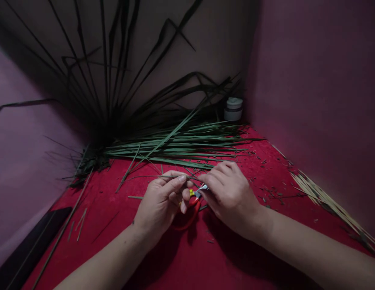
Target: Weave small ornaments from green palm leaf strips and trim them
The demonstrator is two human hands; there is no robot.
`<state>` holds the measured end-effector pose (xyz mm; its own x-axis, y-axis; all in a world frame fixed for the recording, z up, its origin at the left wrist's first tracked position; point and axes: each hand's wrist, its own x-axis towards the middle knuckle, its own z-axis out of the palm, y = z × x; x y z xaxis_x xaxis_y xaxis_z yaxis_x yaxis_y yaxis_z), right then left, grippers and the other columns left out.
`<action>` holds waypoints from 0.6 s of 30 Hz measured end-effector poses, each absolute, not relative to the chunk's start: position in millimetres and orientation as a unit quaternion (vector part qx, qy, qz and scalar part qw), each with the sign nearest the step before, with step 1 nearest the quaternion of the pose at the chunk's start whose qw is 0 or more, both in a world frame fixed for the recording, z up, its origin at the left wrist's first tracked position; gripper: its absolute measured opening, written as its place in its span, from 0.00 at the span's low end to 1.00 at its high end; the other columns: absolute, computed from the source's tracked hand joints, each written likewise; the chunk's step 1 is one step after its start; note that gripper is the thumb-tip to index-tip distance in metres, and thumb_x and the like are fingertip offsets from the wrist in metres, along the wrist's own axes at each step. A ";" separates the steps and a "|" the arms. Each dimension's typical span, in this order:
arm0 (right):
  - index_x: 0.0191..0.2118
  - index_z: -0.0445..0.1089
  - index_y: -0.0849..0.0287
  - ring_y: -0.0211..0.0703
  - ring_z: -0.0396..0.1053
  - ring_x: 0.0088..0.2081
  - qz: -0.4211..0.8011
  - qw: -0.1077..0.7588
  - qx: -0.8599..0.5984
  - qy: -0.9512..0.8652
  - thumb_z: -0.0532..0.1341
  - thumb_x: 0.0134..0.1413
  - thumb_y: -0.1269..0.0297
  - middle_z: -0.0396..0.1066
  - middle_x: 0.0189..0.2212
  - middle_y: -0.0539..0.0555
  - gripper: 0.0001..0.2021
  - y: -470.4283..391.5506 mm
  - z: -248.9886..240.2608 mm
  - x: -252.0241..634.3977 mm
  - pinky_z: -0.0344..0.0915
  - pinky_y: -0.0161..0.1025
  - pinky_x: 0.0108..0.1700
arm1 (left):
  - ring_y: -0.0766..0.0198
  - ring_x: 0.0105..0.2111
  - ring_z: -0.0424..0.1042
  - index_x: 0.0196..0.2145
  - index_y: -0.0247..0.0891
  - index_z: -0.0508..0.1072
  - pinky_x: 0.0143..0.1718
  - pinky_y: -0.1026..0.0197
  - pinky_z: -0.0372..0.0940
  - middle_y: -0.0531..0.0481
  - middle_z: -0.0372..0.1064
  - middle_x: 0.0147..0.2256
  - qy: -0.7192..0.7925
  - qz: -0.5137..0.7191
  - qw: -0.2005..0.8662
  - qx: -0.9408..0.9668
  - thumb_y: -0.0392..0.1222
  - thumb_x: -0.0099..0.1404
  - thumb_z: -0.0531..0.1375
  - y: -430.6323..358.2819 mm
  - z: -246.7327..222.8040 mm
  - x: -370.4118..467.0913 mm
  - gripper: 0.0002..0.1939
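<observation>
My left hand pinches a thin green leaf strip between thumb and forefinger; the strip trails off to the left. Close by on the right, my right hand has its fingers closed near the strip's right end and around the metal part of a pair of scissors. The scissors' red and yellow handles show below and between the hands, partly hidden by my left fingers. Just beyond the hands lies a pile of long green leaves on the red cloth.
A white lidded jar stands at the back right. Pale thin sticks lie along the right edge, and a dark long object along the left. Dark fronds rise at the back. Small leaf scraps dot the cloth.
</observation>
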<state>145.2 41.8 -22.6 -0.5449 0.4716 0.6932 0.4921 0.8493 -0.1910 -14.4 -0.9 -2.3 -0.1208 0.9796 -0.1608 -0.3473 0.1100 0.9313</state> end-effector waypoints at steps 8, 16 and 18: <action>0.29 0.72 0.65 0.45 0.63 0.30 -0.005 0.397 -0.262 -0.880 0.54 0.58 0.72 0.70 0.25 0.57 0.11 45.4 -11.1 133.2 0.55 0.43 0.35 | 0.71 0.18 0.66 0.32 0.32 0.70 0.13 0.70 0.63 0.49 0.71 0.27 0.466 0.600 0.546 0.353 0.37 0.58 0.61 -7.4 6.9 -14.4 0.05; 0.23 0.70 0.62 0.31 0.55 0.17 0.530 0.240 -0.342 -0.738 0.59 0.49 0.71 0.64 0.15 0.48 0.07 50.0 19.5 134.6 0.51 0.32 0.20 | 0.72 0.19 0.65 0.29 0.33 0.70 0.14 0.70 0.62 0.51 0.69 0.26 0.499 0.637 0.453 0.374 0.37 0.56 0.63 -8.4 26.1 -24.2 0.06; 0.22 0.69 0.63 0.29 0.54 0.15 0.638 0.200 -0.325 -0.670 0.60 0.48 0.69 0.65 0.15 0.49 0.07 54.3 18.1 136.4 0.49 0.30 0.18 | 0.73 0.18 0.65 0.29 0.33 0.69 0.15 0.71 0.61 0.52 0.69 0.26 0.505 0.626 0.464 0.372 0.38 0.55 0.64 -6.3 24.2 -25.5 0.07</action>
